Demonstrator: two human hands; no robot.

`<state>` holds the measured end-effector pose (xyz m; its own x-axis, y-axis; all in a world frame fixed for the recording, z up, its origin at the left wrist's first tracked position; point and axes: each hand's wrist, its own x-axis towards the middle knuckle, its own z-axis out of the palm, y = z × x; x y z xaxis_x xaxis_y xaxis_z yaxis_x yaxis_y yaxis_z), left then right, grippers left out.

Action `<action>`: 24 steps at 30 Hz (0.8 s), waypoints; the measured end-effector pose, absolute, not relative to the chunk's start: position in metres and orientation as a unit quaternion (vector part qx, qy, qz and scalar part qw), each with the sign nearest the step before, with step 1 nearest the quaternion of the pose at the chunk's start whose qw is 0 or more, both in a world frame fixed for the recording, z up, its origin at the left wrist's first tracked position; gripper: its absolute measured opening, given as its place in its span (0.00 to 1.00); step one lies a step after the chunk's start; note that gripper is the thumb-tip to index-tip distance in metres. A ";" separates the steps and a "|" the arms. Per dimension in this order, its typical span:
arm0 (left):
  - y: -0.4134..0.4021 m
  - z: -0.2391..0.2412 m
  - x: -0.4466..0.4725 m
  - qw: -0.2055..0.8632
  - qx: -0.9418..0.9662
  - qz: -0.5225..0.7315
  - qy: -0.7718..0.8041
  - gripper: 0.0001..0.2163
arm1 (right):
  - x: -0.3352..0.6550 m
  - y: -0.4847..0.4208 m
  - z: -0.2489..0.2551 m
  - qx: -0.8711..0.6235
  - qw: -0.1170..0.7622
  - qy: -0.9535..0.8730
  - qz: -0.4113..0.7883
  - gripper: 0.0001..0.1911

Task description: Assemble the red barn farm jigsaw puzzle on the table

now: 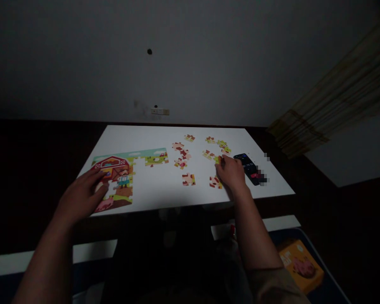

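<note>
A partly joined jigsaw puzzle (125, 192) with a red barn and a farmer lies at the left of the white table. My left hand (82, 194) rests over its left side, fingers stretched out, covering some of the picture. Right of the middle, my right hand (232, 171) is closed, its fingertips at a yellow-green puzzle piece (217, 160); the fingers partly hide it. Close below that hand lies a brown-and-cream puzzle piece (214, 182). Another loose puzzle piece (188, 179) lies to its left, and several more pieces (181, 155) are scattered farther back.
A dark phone (248, 166) with a lit screen lies on the table (155, 190) right of my right hand. Below, at the right, an orange box (300, 266) sits in a dark blue container. A wall stands behind the table, and a curtain (304, 122) hangs at the right.
</note>
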<state>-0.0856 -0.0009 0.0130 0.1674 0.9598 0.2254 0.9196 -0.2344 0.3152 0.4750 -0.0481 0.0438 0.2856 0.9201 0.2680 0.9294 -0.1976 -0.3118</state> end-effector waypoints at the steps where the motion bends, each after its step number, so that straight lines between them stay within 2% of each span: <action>1: -0.002 0.015 -0.084 0.056 0.762 0.194 0.615 0.30 | 0.477 -0.044 0.043 -0.777 0.205 -0.596 -0.007 0.21; 7: -0.009 0.023 -0.078 0.064 0.762 0.197 0.614 0.29 | 0.486 -0.033 0.035 -0.758 0.226 -0.611 0.030 0.22; 13: -0.009 0.022 -0.079 0.056 0.768 0.204 0.604 0.28 | 0.458 -0.043 0.050 -0.729 0.408 -0.543 0.081 0.22; 17: -0.009 0.021 -0.079 0.053 0.770 0.205 0.602 0.27 | 0.399 -0.047 0.065 -0.654 0.497 -0.525 0.223 0.22; 21: -0.011 0.020 -0.079 0.045 0.776 0.196 0.598 0.26 | 0.330 -0.038 0.064 -0.568 0.494 -0.565 0.337 0.19; 24: -0.013 0.021 -0.079 0.050 0.777 0.188 0.599 0.26 | 0.289 -0.028 0.054 -0.541 0.460 -0.600 0.368 0.18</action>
<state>-0.0789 -0.0130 0.0206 0.2120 0.9495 0.2312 0.9116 -0.2774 0.3033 0.2895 -0.0283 0.0541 0.0092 0.9880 0.1539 0.3101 0.1435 -0.9398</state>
